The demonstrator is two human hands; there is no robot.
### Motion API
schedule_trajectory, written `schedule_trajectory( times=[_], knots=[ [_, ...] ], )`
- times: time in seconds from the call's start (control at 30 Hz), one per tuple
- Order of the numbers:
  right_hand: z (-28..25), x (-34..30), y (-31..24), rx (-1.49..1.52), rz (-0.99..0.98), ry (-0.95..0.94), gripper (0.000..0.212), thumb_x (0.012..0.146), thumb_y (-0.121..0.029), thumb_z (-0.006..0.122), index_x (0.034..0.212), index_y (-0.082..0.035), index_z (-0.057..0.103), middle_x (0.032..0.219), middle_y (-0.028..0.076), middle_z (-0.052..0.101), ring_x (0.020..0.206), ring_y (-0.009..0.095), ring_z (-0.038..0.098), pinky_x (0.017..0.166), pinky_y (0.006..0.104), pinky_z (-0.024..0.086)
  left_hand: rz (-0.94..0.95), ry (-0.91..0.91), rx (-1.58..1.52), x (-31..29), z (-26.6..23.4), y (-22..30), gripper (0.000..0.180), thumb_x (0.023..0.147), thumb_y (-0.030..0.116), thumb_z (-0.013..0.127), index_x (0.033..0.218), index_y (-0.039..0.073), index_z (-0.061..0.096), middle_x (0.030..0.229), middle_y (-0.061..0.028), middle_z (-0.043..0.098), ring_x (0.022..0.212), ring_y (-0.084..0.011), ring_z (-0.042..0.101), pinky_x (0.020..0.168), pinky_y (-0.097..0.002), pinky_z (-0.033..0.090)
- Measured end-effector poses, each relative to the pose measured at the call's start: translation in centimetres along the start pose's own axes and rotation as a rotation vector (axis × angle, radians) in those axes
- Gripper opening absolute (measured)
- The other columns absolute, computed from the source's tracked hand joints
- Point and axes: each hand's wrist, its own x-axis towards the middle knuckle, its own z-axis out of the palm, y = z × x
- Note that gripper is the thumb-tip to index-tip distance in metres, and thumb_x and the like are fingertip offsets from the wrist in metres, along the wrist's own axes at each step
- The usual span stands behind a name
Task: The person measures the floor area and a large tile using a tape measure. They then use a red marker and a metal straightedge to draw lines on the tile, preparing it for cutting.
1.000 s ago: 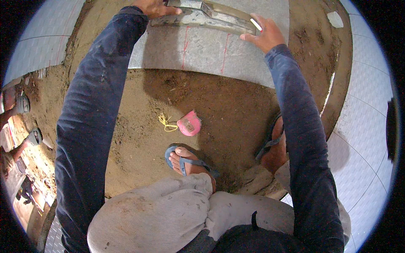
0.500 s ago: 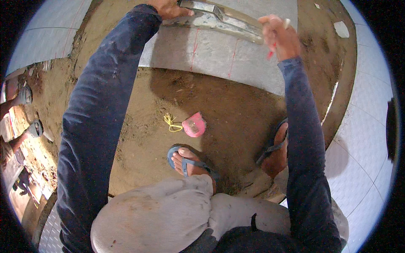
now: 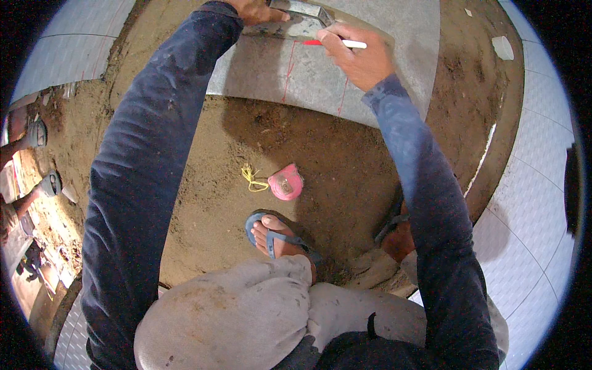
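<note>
A grey tile [image 3: 316, 80] lies on sandy ground at the top of the view, with two thin red lines drawn on it. Across it rests a scuffed metal straightedge bar [image 3: 302, 26]. My left hand [image 3: 262, 11] grips the bar's left part, its thumb along the near side; the upper frame edge cuts off some fingers. Pinched in my right hand [image 3: 364, 58] is a red-and-white marker pen [image 3: 353, 44]. Its red end points left, at the bar's near edge by the top of the left red line. Whether the tip touches the tile I cannot tell.
A pink tape measure [image 3: 286, 182] with a yellow cord lies on the sand by my sandalled foot [image 3: 277, 240]. Pale textured tiles [image 3: 530, 203] run along the right. Another person's sandalled feet [image 3: 46, 184] show at the far left. A white scrap [image 3: 502, 48] lies upper right.
My right hand has moved left along the bar with the marker pen, which now lies nearly level with its red end toward the left line. My left hand stays on the bar.
</note>
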Motion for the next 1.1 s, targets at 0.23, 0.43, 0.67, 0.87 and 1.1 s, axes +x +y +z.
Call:
schedule_trajectory(
  times=[0.23,0.43,0.67,0.87,1.1],
  knots=[
    [-0.3,0.4,-1.5,-0.134,-0.030,-0.032,0.029,0.091,-0.036,0.064,0.093,-0.008,0.071,0.072,0.006,0.062,0.065,0.015,0.057,0.063,0.0323,0.046,-0.218,0.016,0.190,-0.4,-0.4,1.8,0.039,0.077,0.015,0.074,0.115,0.005,0.067,0.099,-0.0143,0.072,0.091,-0.0232,0.066,0.081,-0.0362,0.050],
    [-3.8,-0.3,0.8,-0.107,-0.031,-0.068,0.028,0.093,-0.031,0.064,0.088,-0.004,0.069,0.067,-0.003,0.056,0.062,0.007,0.049,0.057,0.0257,0.041,-0.010,-0.013,0.048,0.1,0.0,0.3,0.044,0.077,0.017,0.073,0.119,0.006,0.066,0.102,-0.0161,0.072,0.093,-0.0240,0.066,0.084,-0.0360,0.050],
    [-7.0,-1.6,2.2,-0.162,0.099,-0.136,0.026,0.092,-0.028,0.065,0.092,-0.003,0.070,0.069,-0.003,0.057,0.063,0.007,0.050,0.057,0.0245,0.042,0.000,-0.023,-0.031,0.1,-0.1,0.3,0.047,0.078,0.013,0.073,0.124,0.005,0.063,0.109,-0.0160,0.070,0.100,-0.0215,0.064,0.087,-0.0343,0.049],
    [-7.3,-2.3,3.5,-0.173,0.018,-0.047,0.028,0.091,-0.032,0.062,0.091,-0.005,0.071,0.070,0.003,0.061,0.066,0.011,0.055,0.062,0.0292,0.045,0.060,-0.050,-0.141,0.2,-0.1,0.3,0.047,0.078,0.011,0.073,0.124,0.007,0.064,0.110,-0.0142,0.070,0.101,-0.0217,0.064,0.089,-0.0342,0.049],
    [-6.1,-3.9,-0.2,-0.040,0.052,0.088,0.020,0.088,-0.026,0.066,0.092,-0.006,0.069,0.072,0.006,0.064,0.071,0.011,0.060,0.068,0.0304,0.049,-0.050,0.056,0.057,-1.2,-0.5,0.7,0.045,0.078,0.023,0.074,0.120,0.009,0.066,0.104,-0.0136,0.071,0.097,-0.0254,0.065,0.086,-0.0370,0.049]
  ],
)
